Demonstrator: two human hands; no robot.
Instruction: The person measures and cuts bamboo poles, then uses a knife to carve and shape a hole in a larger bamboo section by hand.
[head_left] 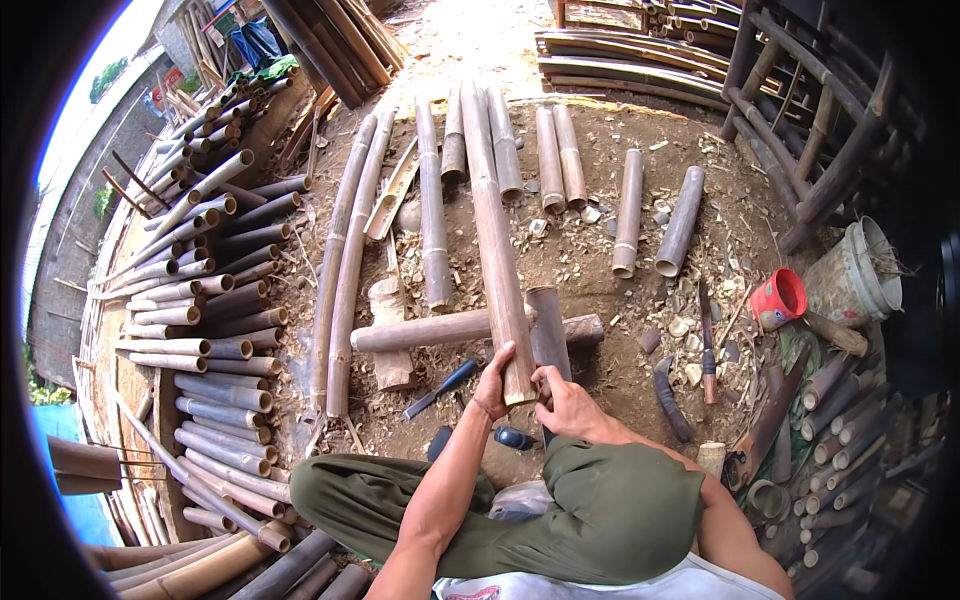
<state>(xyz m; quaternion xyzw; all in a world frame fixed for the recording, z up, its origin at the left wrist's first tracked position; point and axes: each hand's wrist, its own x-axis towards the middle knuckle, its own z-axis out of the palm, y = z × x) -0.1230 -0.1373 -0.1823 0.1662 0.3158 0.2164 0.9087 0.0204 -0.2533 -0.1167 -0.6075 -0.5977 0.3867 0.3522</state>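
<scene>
Nearest the camera are the person's white shirt (pixel 610 585) and olive trousers (pixel 625 510), the bent legs hiding much of the ground; a whitish thing between them is too covered to identify. The left hand (pixel 492 387) is closed around the left side of the long bamboo pole (pixel 488 200) near its close end, some fingers out of sight beneath. The right hand (pixel 567 408) is curled at that end's right side; I cannot tell whether it grips the pole or something below. The long pole stretches away from the person, over a crosswise bamboo pole (pixel 430 330) whose middle it covers, and its far end pales in glare. A dark upright-looking bamboo piece (pixel 547 325) also crosses in front of the crosswise pole, its lower part behind the right hand.

Beside the left forearm lies a dark-handled chisel (pixel 442 388); a dark rounded object (pixel 514 438) near the wrists is hard to make out. To the right, a knife (pixel 709 350) lies among chips, near a red bucket (pixel 765 305) and a whitish bucket (pixel 840 275). The saw (pixel 765 430) is partly lost among cut pieces, dim toward the rim. Leftward, a bamboo stack (pixel 225 395) crowds the ground, its lower part cut off by the round edge.
</scene>
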